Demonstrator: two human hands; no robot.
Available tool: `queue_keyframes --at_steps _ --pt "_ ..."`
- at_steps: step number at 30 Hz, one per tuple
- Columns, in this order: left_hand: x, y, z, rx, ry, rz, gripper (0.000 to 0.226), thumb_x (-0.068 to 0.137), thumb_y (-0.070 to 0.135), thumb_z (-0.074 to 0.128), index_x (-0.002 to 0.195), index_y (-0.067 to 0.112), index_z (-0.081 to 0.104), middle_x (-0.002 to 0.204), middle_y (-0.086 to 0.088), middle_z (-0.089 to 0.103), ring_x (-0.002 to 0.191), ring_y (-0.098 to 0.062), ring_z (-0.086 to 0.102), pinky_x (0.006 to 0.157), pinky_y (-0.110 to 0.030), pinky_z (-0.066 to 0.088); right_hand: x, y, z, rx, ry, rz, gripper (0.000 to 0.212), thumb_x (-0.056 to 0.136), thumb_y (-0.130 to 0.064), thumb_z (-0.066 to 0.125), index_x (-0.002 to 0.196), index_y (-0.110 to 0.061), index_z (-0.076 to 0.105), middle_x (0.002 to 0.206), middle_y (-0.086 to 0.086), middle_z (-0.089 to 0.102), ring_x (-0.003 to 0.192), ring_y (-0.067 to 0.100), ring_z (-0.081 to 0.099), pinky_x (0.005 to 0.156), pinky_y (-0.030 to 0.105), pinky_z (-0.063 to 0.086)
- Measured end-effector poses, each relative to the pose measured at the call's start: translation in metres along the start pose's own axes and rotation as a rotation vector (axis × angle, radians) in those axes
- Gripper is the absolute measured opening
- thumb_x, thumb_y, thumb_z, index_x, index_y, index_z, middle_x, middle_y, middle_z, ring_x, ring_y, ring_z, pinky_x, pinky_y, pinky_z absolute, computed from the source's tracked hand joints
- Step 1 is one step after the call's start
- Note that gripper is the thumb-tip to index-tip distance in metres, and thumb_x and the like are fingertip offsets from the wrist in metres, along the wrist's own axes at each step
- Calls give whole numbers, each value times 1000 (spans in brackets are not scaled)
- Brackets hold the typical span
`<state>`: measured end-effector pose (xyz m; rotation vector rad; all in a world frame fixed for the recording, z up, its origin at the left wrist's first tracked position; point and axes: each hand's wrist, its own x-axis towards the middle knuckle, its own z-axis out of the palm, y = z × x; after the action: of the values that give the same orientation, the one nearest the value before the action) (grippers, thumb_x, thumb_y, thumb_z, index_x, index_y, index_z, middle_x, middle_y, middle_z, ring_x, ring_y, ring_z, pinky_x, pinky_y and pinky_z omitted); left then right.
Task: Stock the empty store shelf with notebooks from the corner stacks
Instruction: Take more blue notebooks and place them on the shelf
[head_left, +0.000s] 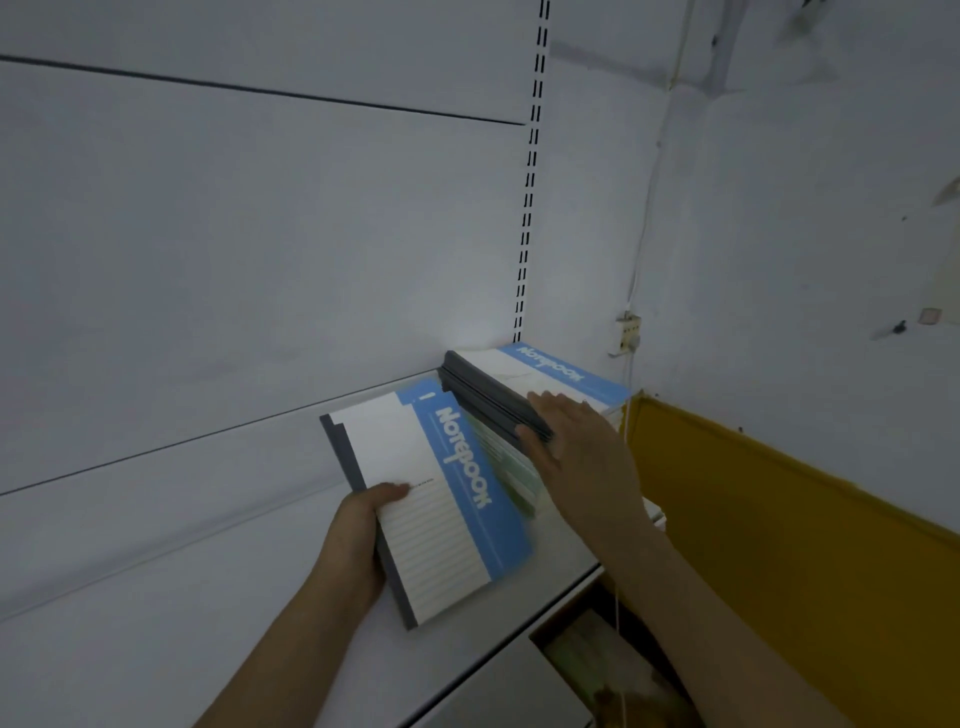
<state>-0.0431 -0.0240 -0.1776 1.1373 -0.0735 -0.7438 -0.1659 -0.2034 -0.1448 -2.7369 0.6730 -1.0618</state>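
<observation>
White metal makes up the store shelf (182, 571), its deck bare on the left and running right to the far corner, where a stack of notebooks (524, 384) lies flat, blue band up, dark spines facing left. The left hand (358, 540) grips a second bundle of notebooks (441, 499) by its near spine edge, thumb curled over the cover, holding it tilted just left of the stack. The right hand (576, 447) rests on the stack's near end, thumb and fingers curled around the spines. This looks like lifting stock from the corner; next, the bundle needs carrying left and setting square on the bare deck.
</observation>
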Motion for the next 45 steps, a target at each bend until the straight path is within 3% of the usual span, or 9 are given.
queue_keyframes --at_steps 7,13,21,24,27,30,33,36,45 --pt "0 2 -3 -63 -17 9 7 84 8 60 89 6 65 85 -16 70 81 -34 65 80 -44 54 -15 -9 -1 -46 380 -56 55 101 -41 31 100 -5 72 89 7 75 75 17 72 60 22 54" --pt "0 1 -1 -62 -33 -7 8 84 7 60 90 5 65 83 -15 71 81 -34 66 80 -44 54 -8 -15 -7 -48 325 64 35 96 -33 45 96 -10 72 69 1 70 52 5 51 49 3 15" --pt "-1 1 0 -108 -6 42 37 94 33 59 118 6 63 105 -19 73 101 -38 67 96 -54 49 -16 -24 -12 6 509 -132 44 102 -31 39 113 1 67 106 15 72 96 24 70 74 34 58" --pt "0 4 1 -183 -60 74 72 81 73 45 118 14 66 109 -17 73 105 -36 67 99 -52 48 -56 -50 11 -31 395 -329 39 98 -26 42 114 -3 69 113 11 70 105 19 67 90 32 51" --pt "-5 4 1 -149 -72 110 59 84 56 57 119 9 65 109 -18 72 103 -37 68 95 -51 51 -88 -72 41 65 119 -443 44 101 -33 35 104 -15 75 111 -1 72 104 9 67 90 24 52" --pt "-6 6 -4 -57 -19 241 30 86 8 67 116 0 65 108 -21 72 97 -38 70 85 -48 57 -86 -77 41 219 -37 -303 49 101 -50 30 119 -22 67 129 -7 62 119 6 56 94 27 52" --pt "-16 18 -10 86 -41 439 25 85 12 70 108 3 69 102 -13 75 92 -28 72 80 -38 59 -58 -67 21 370 21 -48 61 93 -58 41 145 -26 38 144 -12 40 130 1 35 101 12 34" --pt "-27 24 -14 347 -100 546 20 80 24 74 95 11 75 88 -1 77 82 -15 73 67 -23 56 -29 -67 5 796 -51 199 80 81 -53 62 148 -30 25 137 -11 48 123 4 48 91 21 49" --pt "-51 5 -50 907 -198 388 47 85 31 74 128 32 56 115 11 69 95 2 66 75 -21 56 -32 -83 -5 1100 -202 391 10 89 -29 64 99 -28 62 86 -2 73 75 12 70 65 27 52"
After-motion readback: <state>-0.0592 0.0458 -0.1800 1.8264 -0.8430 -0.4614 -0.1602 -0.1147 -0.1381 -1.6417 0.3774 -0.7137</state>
